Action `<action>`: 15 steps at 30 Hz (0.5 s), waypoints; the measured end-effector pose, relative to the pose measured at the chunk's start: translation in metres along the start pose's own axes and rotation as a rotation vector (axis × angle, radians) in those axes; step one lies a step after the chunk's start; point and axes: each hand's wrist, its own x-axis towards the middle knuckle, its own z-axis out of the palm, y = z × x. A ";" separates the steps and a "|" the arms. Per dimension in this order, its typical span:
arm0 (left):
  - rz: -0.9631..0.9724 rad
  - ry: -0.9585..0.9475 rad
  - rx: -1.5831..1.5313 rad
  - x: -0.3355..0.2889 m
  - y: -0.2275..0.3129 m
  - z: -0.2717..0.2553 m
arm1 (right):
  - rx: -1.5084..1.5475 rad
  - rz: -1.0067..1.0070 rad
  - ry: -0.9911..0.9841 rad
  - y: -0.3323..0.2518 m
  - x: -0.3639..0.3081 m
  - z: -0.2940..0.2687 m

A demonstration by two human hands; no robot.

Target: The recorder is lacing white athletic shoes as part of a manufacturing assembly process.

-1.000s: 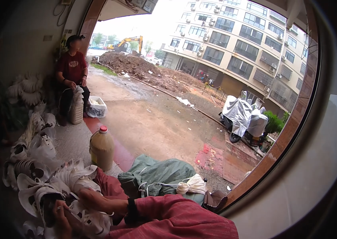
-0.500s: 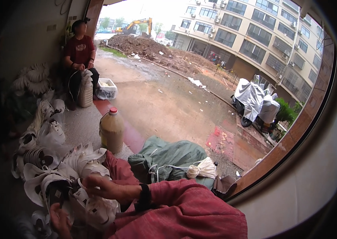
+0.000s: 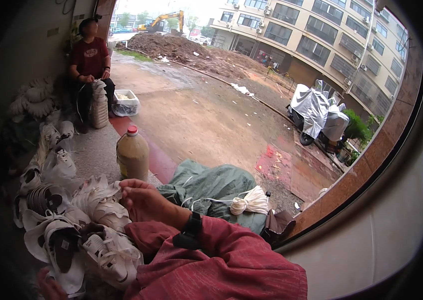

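Note:
My right hand point(image 3: 144, 201), with a black band at the wrist, reaches over a row of white shoe uppers point(image 3: 102, 202). Its thumb and fingers are pinched together; whatever lies between them is too small to make out. Only part of my left hand point(image 3: 51, 286) shows, dim at the lower left edge, beside a white shoe upper with a dark insole point(image 3: 64, 252). Its fingers are too unclear to read. Between the hands lies a laced white shoe upper point(image 3: 111, 255), its laces loose across the front.
A sand-coloured bottle with a red cap point(image 3: 132, 154) stands beyond my right hand. Green sheeting point(image 3: 216, 182) bears a bundle of white laces point(image 3: 249, 201). At the far left another person point(image 3: 89, 60) sits working on stacked uppers point(image 3: 99, 105), beside a white box point(image 3: 126, 103).
My right hand has risen away from the near shoes toward the bottle, its fingers now pinched. My left hand has dropped toward the lower left edge. The view has shifted slightly.

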 end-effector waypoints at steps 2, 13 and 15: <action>-0.023 -0.234 -0.122 0.021 -0.021 0.016 | -0.218 -0.013 0.071 -0.013 -0.002 -0.001; 0.224 -0.681 0.110 0.058 -0.027 0.156 | -1.018 -0.100 -0.514 0.056 -0.015 0.066; 0.201 -0.722 0.101 0.055 -0.020 0.168 | -1.082 -0.239 -0.516 0.070 -0.005 0.056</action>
